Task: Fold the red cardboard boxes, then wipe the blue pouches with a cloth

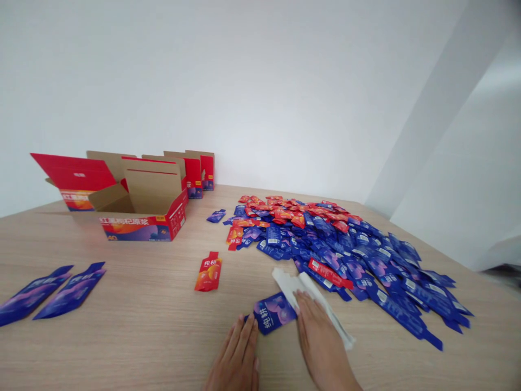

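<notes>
My left hand (pixel 237 355) lies flat on the wooden table (pixel 142 336), fingers stretched out, its fingertips touching the near corner of a blue pouch (pixel 272 311). My right hand (pixel 321 339) rests flat, fingers extended, on a white cloth or tissue (pixel 291 282) that lies beside and partly over that pouch. Just beyond lies a large heap of blue pouches (pixel 366 260) with red pouches (pixel 293 209) along its far side.
A single red-orange pouch (pixel 209 271) lies left of the heap. Two long blue packs (pixel 52 293) lie at the left edge. An open red cardboard box (pixel 138 203) stands at the back left, with more boxes (pixel 195 171) behind it by the white wall.
</notes>
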A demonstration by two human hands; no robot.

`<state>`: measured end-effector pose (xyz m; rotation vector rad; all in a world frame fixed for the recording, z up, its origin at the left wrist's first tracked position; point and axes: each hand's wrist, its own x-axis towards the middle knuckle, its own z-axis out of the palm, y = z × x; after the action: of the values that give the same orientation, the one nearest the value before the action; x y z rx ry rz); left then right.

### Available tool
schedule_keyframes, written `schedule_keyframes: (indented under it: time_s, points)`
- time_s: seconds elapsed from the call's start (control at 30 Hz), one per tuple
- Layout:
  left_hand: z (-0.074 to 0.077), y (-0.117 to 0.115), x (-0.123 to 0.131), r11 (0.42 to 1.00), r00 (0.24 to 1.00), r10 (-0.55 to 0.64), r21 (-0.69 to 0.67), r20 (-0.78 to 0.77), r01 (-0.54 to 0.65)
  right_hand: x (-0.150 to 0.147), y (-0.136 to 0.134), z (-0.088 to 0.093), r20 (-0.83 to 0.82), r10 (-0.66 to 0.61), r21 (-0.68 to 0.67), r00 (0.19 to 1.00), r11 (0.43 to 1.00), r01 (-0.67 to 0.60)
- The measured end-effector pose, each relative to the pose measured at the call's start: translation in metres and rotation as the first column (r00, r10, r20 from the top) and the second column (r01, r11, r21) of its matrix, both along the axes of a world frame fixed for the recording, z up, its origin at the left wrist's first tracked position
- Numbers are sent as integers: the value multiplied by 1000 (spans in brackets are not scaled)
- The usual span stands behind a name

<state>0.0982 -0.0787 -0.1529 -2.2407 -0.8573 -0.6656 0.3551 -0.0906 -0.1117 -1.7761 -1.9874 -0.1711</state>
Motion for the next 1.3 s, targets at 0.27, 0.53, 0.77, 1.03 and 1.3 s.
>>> schedule_keyframes:
  time_s: [0.27, 0.53, 0.77, 1.03, 1.3]
  points:
    - [3, -2, 2, 999, 998, -36, -9, 58, 36, -56, -3, 13, -29, 303, 32, 953, 953, -302]
    - [3, -4, 1, 998, 1000, 0, -67, 30, 2, -22, -2, -3, 30, 123, -45, 992, 992, -121]
    - [3, -3, 2, 1000, 999, -6, -26, 47, 7, -28, -3, -2, -81, 9, 99, 997, 995, -1]
    - [8, -2, 2, 999, 997, -28, -14, 65, 29, -46, -1, -6, 4, 249, -10, 969, 969, -249]
    - [2, -1, 2, 1000, 1000, 4, 4, 17, -4, -11, -5, -8, -36, -68, 63, 997, 996, 70]
